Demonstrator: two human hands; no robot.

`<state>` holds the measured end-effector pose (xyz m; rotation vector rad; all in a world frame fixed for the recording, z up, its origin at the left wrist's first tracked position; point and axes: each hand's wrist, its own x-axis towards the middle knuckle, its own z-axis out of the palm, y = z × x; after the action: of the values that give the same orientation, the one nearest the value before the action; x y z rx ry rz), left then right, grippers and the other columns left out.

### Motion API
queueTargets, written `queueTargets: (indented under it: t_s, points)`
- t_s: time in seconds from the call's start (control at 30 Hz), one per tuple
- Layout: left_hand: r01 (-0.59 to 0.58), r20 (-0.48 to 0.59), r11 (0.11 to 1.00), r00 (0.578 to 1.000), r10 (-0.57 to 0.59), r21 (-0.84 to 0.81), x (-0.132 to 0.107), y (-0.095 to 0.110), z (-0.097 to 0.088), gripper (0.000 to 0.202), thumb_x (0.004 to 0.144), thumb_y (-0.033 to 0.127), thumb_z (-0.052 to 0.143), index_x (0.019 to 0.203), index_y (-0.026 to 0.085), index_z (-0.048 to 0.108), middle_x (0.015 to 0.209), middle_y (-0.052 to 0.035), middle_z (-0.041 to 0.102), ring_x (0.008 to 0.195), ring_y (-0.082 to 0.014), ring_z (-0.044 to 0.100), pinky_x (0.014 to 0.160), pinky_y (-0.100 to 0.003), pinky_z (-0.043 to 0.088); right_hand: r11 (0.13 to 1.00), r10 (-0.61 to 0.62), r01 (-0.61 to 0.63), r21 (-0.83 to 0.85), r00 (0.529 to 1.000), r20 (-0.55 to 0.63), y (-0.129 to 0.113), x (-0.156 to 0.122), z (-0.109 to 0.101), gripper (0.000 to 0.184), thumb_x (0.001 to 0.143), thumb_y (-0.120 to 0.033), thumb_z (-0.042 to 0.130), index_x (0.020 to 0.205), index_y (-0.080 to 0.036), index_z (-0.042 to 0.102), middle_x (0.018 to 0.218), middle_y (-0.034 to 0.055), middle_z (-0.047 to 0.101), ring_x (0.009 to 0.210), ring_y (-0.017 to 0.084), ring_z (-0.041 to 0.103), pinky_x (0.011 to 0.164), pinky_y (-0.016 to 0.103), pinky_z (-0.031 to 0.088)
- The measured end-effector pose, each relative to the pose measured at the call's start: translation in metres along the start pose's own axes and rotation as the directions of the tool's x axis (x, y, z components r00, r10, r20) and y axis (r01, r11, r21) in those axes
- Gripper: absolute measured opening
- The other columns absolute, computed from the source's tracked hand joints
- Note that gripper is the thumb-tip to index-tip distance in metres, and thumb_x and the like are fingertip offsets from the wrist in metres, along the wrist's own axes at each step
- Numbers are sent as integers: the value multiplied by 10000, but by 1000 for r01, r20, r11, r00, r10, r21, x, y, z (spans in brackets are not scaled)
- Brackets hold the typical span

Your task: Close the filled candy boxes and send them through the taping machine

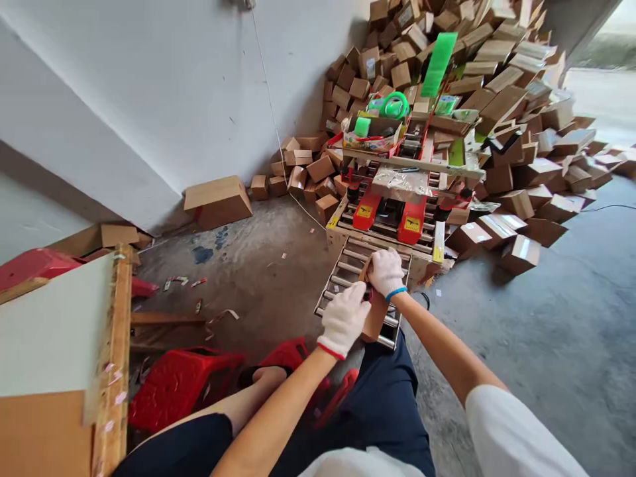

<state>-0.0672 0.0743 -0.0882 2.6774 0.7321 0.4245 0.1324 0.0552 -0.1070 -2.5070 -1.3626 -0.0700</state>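
Note:
A small cardboard box (376,319) rests on the short roller conveyor (348,267) in front of my knees. My left hand (344,319), in a white knit glove with a red cuff, grips the box's left side with bent fingers. At the box's far end, my right hand (386,273), gloved in white with a blue cuff, curls over the top. Both hands partly cover the box, and the right fingertips are hidden. Just beyond stands a carton-taping machine (387,215) with red side guides and a roll of green tape (395,106) above.
Many cardboard boxes (497,86) are heaped behind and right of the machine. A larger carton (218,199) lies by the wall. Red plastic stools (181,384) stand at my left beside a wood-edged table (116,358). A cord (268,86) hangs along the wall.

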Motion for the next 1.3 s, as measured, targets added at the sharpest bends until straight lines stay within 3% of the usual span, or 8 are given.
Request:
queueTargets:
  t_s: [0.23,0.37,0.5,0.7,0.87,0.97,1.13,1.3]
  points:
    - [-128,93,990,988,122,59,-23,20,15,564,1022,440,434,1510,165,493,1486,-145,570,1208,-355,603,971,-539,526,900,366,-272,342,895,-254,6,-22,18,534,955,-222,289,1417,-143,544,1279,151,645,1271,287,525,1137,482,350]
    - [136,114,906,989,-98,-400,-10,-2,1,552,1049,471,342,1526,232,483,1456,-83,610,1283,-266,607,1111,-440,482,973,42,-7,232,988,-149,-20,-103,24,640,990,-469,403,1547,-155,393,1622,188,347,1520,379,262,1205,607,242]
    - [281,225,677,959,-172,-681,0,-18,-1,542,1031,444,414,1527,237,480,1539,-43,531,1413,-202,509,1213,-360,385,959,-182,194,205,980,-74,-30,-150,26,848,915,-558,560,1598,-142,277,1671,208,224,1563,418,119,1217,713,72]
    - [331,254,531,943,-215,-780,-3,-12,16,697,947,391,602,1587,244,369,1498,-79,574,1383,-225,538,1209,-411,397,845,-3,83,528,988,-151,3,-111,18,520,937,-338,505,1430,-171,531,1422,132,603,1342,249,550,1153,445,435]
    - [379,276,243,887,-370,-893,-1,-20,25,579,1005,438,503,1549,252,435,1567,-69,497,1440,-232,477,1200,-410,414,960,-47,26,280,997,69,3,-72,-9,246,856,-186,561,946,-277,771,1074,39,734,1010,232,661,888,344,516]
    - [412,299,281,881,-367,-867,6,-28,24,525,993,394,523,1494,239,517,1556,-53,512,1436,-226,475,1215,-397,394,997,-68,62,34,973,221,-12,-50,-19,179,861,-234,617,948,-278,767,1027,61,697,899,233,663,731,315,487]
    - [384,273,496,919,-284,-778,16,-31,20,493,985,349,528,1463,228,549,1542,-62,515,1441,-211,453,1259,-388,312,958,143,-80,-276,966,215,-38,-26,-9,324,962,-136,406,1167,-174,655,1056,151,649,794,249,696,627,324,484]
    - [333,282,687,940,-190,-646,18,-34,24,532,1003,436,506,1503,255,510,1579,-66,425,1451,-209,433,1267,-341,277,997,76,-73,-21,955,286,-17,-24,-11,350,910,-114,463,1228,-157,603,1168,160,671,999,273,705,803,356,563]
